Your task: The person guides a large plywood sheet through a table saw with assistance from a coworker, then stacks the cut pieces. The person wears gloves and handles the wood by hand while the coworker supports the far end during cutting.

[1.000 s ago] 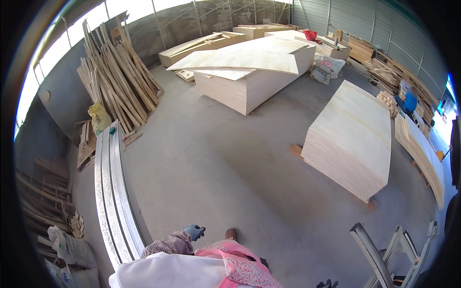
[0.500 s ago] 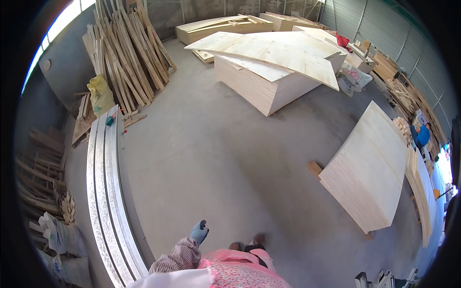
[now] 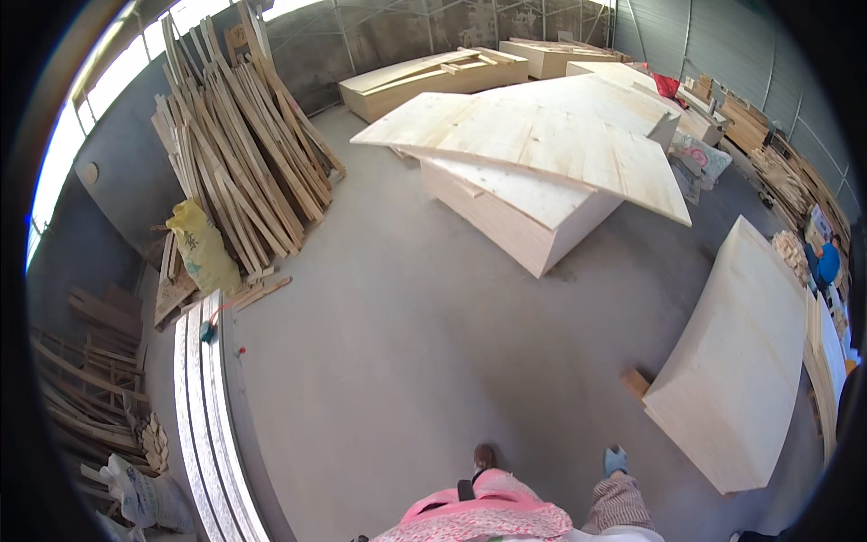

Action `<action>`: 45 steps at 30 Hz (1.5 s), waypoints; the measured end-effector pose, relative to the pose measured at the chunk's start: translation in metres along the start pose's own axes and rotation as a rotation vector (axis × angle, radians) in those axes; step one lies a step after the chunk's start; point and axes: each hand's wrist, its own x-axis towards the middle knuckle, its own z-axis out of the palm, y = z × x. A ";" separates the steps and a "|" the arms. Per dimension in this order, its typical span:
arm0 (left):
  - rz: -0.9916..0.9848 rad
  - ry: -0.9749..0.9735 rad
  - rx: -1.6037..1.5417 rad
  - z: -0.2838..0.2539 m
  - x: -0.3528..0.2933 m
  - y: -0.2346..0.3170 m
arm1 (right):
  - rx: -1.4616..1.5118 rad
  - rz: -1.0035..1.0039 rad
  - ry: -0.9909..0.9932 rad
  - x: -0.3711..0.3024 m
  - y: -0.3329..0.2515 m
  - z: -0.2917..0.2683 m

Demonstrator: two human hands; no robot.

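Note:
My right hand (image 3: pixel 615 460), in a blue-grey glove below a checked sleeve, hangs over the concrete floor at the lower right of the head view. A small gap shows between its fingertips, and nothing is seen in it. Nearest to it is a stack of pale plywood sheets (image 3: pixel 736 361), resting on a wooden block (image 3: pixel 636 383). My left hand is out of view. Below me are my pink patterned apron (image 3: pixel 488 517) and one brown shoe (image 3: pixel 485 455).
Ahead stands a larger plywood stack (image 3: pixel 488 212) with skewed sheets jutting past its edges. Long silvery metal beams (image 3: pixel 206 425) lie along the left. Timber strips (image 3: pixel 239 154) lean on the wall behind a yellow sack (image 3: pixel 200 248). A person in blue (image 3: pixel 826 264) is at the far right.
My left hand has dropped out of view, and my right hand has swung into it. The leaning timber and big plywood stack now appear lower and larger.

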 end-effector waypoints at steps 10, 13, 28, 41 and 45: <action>0.198 -0.059 -0.026 0.101 0.047 0.257 | 0.105 -0.544 -0.609 0.034 -0.391 0.202; 0.148 -0.037 -0.047 0.094 0.077 0.296 | 0.192 -0.596 -0.738 0.030 -0.443 0.213; 0.563 -0.077 -0.105 0.132 0.176 0.695 | 0.716 0.119 -0.059 0.182 -0.582 0.186; 0.870 -0.081 0.002 0.181 0.204 1.046 | 0.644 0.079 -0.046 0.261 -0.698 0.293; 0.969 0.123 0.039 0.114 0.243 1.140 | 0.622 0.107 0.026 0.243 -0.696 0.297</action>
